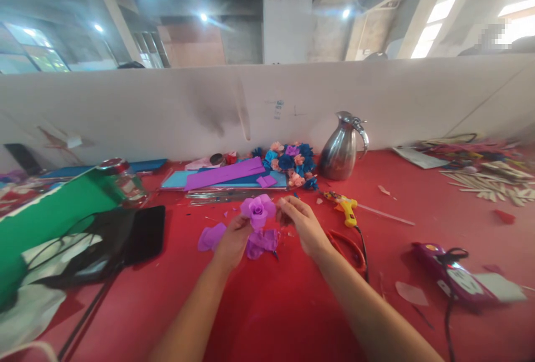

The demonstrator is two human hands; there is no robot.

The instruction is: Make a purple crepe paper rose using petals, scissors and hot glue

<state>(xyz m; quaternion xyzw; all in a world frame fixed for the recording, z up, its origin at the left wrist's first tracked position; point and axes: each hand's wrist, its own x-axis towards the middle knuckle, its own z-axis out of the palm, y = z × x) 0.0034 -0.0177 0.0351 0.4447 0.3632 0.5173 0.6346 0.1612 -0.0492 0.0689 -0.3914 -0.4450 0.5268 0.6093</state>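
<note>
My left hand (233, 242) is closed on a purple paper flower (258, 211), holding it from below and behind, with its spiral centre facing me. At the flower's right edge, the curled fingers of my right hand (301, 221) pinch an outer petal; the fingertips are partly hidden. Loose purple paper petals (212, 237) lie on the table left of the flower. More crumpled purple paper (262, 244) is just beneath it, with scissors partly visible beside it (349, 248).
Behind my hands are purple paper strips (229, 172), a pile of paper flowers (292, 161) and a steel jug (340, 147). A yellow glue gun (346, 208) lies to the right, near a purple power strip (455, 278). On the left are a black phone (145, 235) and a jar (125, 181).
</note>
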